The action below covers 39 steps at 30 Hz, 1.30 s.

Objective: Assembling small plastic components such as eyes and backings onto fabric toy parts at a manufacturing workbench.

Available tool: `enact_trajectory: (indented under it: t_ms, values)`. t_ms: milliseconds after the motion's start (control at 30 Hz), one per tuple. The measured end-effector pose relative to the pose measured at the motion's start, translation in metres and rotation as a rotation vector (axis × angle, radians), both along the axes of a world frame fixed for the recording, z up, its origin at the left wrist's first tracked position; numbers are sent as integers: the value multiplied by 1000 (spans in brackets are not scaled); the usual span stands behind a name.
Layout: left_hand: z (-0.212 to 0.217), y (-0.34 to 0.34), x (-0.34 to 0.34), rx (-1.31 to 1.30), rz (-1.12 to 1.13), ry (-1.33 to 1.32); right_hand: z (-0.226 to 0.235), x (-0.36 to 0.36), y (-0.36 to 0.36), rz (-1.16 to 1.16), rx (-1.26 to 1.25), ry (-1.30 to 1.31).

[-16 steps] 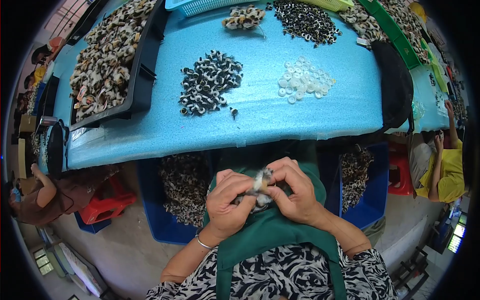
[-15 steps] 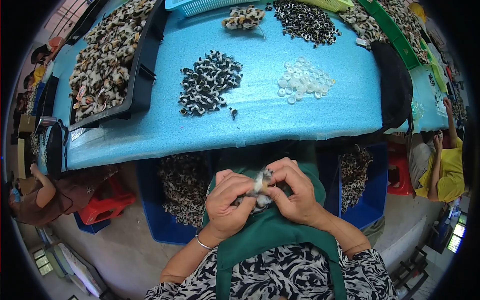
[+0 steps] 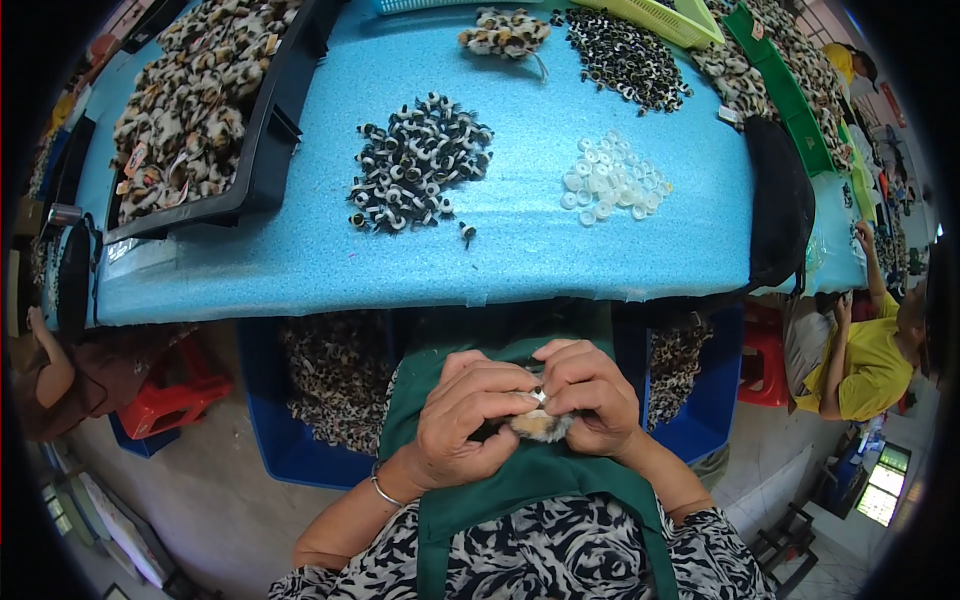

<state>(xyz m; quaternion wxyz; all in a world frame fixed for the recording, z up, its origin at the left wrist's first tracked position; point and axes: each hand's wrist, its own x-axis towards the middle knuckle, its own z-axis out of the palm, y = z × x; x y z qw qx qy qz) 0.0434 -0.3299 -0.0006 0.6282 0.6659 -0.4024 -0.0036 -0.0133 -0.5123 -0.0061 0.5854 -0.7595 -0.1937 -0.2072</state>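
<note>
Over my green-aproned lap, both hands work on a small furry plush piece (image 3: 541, 427) in white, tan and grey. My left hand (image 3: 470, 415) pinches its left side, thumb below and fingers on top. My right hand (image 3: 600, 398) grips the other side with curled fingers. Between the fingertips shows a small pale spot with a dark dot, too small to name. On the table ahead lie a pile of black-and-white toy eyes (image 3: 415, 170) with dark tufts and, to its right, a pile of translucent white plastic washers (image 3: 612, 180).
A black tray (image 3: 262, 185) of plush pieces stands at the left. Farther back are a plush bunch (image 3: 505, 35), small black-and-white parts (image 3: 628, 62) and a yellow basket (image 3: 680, 25). A black cloth-like bundle (image 3: 780, 205) lies right. Blue bins (image 3: 268, 435) sit below; co-workers sit both sides.
Both hands have moved slightly lower and turned the plush piece, so its tan and grey fur now hangs below the fingers. The view has shifted a little.
</note>
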Motion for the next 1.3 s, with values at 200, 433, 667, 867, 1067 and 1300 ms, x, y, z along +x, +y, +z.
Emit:
enact_trajectory:
  t_ms: [200, 433, 667, 867, 1067, 1300]
  values:
    - [-15, 2, -6, 25, -46, 425, 3, 2, 2, 33, 30, 246]
    - [-22, -1, -4, 33, 97, 403, 5, -2, 3, 31, -115, 235]
    - [-27, -5, 5, 172, 47, 246, 9, 47, -42, -442, -512, 25]
    - [-27, -6, 7, 190, 49, 181, 13, 105, -69, -448, -951, -36]
    - [-27, 0, 6, 140, 123, 179, 24, 71, -41, -274, -1033, 18]
    - [-25, 6, -2, 123, 86, 153, 13, 41, -34, -183, -570, 61]
